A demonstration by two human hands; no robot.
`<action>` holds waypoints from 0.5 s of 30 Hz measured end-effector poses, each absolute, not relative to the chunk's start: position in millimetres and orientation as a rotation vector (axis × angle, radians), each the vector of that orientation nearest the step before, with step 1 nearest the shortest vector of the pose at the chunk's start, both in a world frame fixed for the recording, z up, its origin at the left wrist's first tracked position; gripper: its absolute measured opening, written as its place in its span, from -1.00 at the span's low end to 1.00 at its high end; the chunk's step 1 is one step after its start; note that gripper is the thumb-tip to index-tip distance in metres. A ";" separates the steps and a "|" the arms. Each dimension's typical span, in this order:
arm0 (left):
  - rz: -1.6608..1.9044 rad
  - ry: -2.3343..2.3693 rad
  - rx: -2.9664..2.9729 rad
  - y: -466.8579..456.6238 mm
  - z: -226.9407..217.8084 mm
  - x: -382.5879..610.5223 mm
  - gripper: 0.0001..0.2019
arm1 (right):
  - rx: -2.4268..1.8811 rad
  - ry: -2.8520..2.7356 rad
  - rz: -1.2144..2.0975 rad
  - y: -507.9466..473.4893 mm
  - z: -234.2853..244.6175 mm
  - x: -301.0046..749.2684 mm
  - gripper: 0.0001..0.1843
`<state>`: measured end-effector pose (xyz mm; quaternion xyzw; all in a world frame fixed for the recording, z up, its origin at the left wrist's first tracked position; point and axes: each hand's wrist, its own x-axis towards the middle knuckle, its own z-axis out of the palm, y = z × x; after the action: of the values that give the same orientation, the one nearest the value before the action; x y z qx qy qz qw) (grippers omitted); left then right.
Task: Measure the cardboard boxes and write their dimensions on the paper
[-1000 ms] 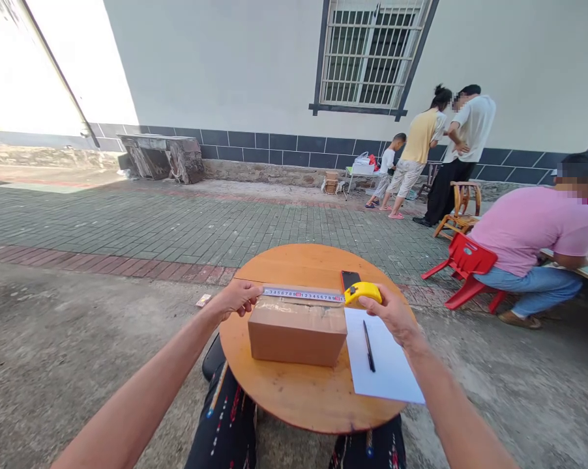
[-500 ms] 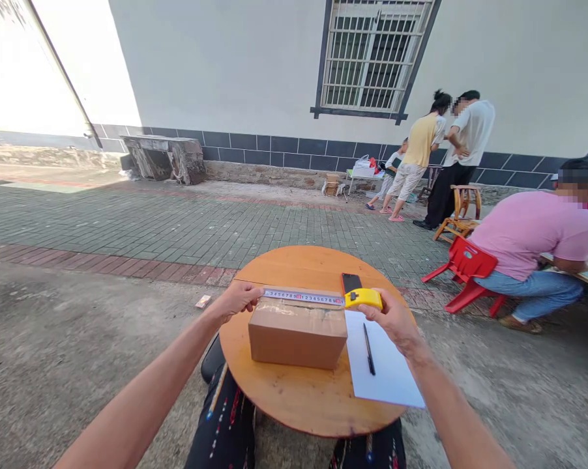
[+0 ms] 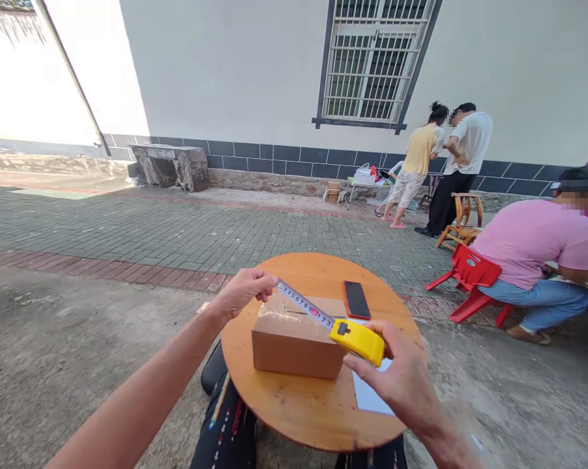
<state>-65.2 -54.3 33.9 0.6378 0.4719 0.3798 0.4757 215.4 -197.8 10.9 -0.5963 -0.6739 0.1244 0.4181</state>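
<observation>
A brown cardboard box (image 3: 296, 352) with tape across its top sits on a round wooden table (image 3: 284, 407). Above its far left corner, my left hand (image 3: 249, 290) pinches the end of the blade of a yellow tape measure (image 3: 360, 342). My right hand (image 3: 401, 374) grips the yellow case, lower and closer to me, past the box's right side. The printed blade slants down to the right between my hands, over the box top. Under my right hand lies white paper (image 3: 372, 394), partly covered; the pen is hidden from view.
Behind the box lies a dark phone with a red edge (image 3: 356, 299). To the right, a person in a pink shirt (image 3: 529, 238) sits on a red chair (image 3: 474, 267). Two people (image 3: 421, 150) stand near a wooden chair (image 3: 463, 218) by the wall.
The blade has left its straight line along the box top and is shorter. My right hand has brought the case down toward me; my left hand has risen slightly.
</observation>
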 end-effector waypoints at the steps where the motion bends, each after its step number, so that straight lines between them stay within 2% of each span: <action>1: 0.898 1.141 1.579 -55.3 36.4 -57.1 -0.67 | -1.506 -1.739 0.225 -205.8 6.5 207.2 -0.60; 6: 0.716 1.074 1.683 -44.3 40.3 -14.7 -0.72 | -1.394 -1.715 -0.101 -226.0 -31.4 176.8 -0.63; 11: 0.577 1.007 1.800 -23.2 28.2 21.1 -0.73 | -1.542 -1.560 -0.175 -222.6 -54.8 161.7 -0.44; 15: 0.547 1.014 1.900 -8.5 15.1 39.1 -0.76 | -1.590 -1.548 -0.199 -215.2 -56.5 154.4 -0.36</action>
<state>39.1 -8.5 15.1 0.7663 0.4088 0.2205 0.4438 154.4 -215.2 -56.5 -0.6406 -0.6234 -0.0802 0.4411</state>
